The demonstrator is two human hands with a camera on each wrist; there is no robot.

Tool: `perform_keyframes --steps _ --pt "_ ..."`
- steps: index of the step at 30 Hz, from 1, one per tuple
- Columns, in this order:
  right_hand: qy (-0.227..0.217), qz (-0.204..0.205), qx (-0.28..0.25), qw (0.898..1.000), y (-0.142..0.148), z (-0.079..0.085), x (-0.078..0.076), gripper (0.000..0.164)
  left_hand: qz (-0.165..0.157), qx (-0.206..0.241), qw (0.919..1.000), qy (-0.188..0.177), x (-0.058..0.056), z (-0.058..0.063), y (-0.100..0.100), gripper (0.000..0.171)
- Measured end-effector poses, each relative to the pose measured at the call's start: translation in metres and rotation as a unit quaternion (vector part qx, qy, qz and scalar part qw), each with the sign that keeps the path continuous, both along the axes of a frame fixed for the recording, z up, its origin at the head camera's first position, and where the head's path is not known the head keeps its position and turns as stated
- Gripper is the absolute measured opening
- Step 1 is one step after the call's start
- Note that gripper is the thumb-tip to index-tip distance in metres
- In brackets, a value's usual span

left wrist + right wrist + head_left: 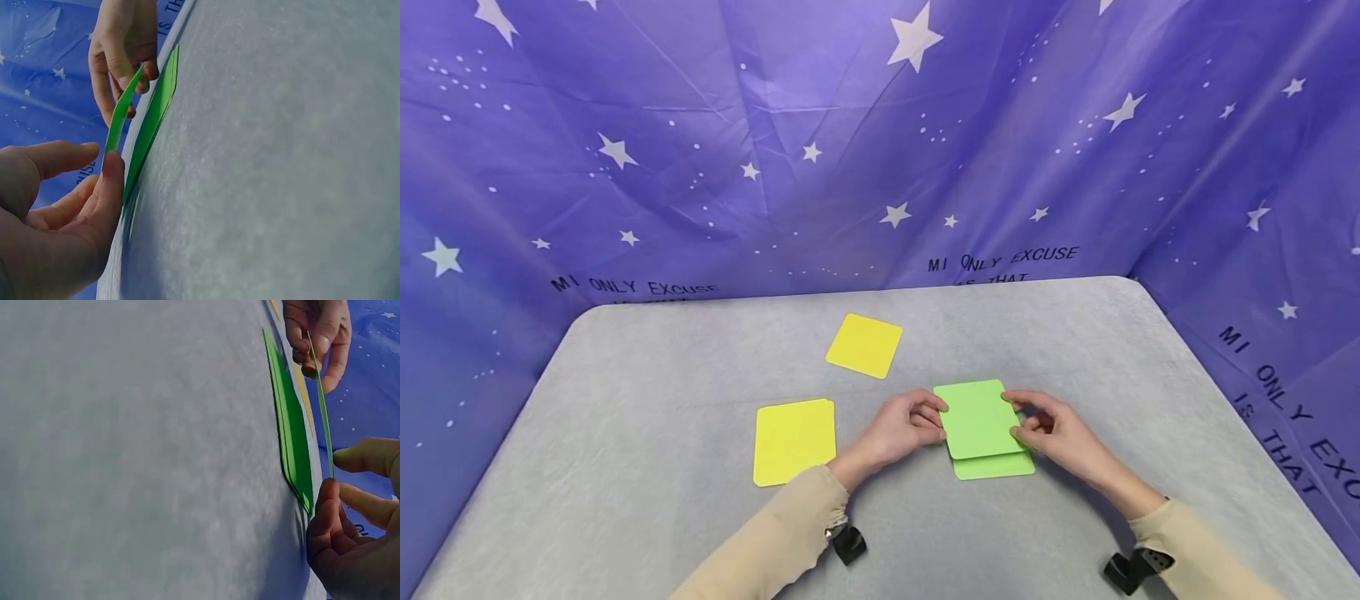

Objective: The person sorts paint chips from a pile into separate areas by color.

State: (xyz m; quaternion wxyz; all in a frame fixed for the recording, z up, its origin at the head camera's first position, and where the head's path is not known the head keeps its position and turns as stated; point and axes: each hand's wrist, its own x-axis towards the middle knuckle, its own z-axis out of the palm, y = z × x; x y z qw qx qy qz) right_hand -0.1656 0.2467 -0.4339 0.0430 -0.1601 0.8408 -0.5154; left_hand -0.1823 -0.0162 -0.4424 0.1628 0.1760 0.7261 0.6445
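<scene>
A square green card (977,417) with rounded corners is held up between both hands. My left hand (901,427) grips its left edge with the fingertips, and my right hand (1060,435) pinches the right edge between thumb and fingers. Directly below lies a small stack of green cards (996,467) on the grey table. Both wrist views show a gap between the raised card (322,406) and that stack (289,419). From above, the raised card covers most of the stack, leaving its near strip visible.
Left of my left hand lies a stack of yellow cards (793,442), slightly misaligned. A single yellow card (865,346) lies farther back, turned at an angle. The grey table (647,400) ends at a purple curtain (820,192) with white stars behind and at the sides.
</scene>
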Motion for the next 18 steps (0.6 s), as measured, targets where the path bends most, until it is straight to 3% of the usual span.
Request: perform_keyframes --steps 7,13,18 --pt "0.044 0.020 0.042 0.998 0.0064 -0.0026 0.0036 0.047 -0.023 -0.025 0.9994 0.007 0.0018 -0.0002 0.0049 0.027" --pt "0.015 0.003 0.069 0.997 0.0060 -0.0022 0.0042 0.048 -0.032 -0.032 0.9988 0.020 0.0029 0.0002 0.0043 0.021" --pt "0.011 -0.010 0.102 0.995 0.0033 -0.0015 0.0038 0.048 -0.053 -0.070 0.9948 0.051 0.0018 0.0008 0.0000 0.021"
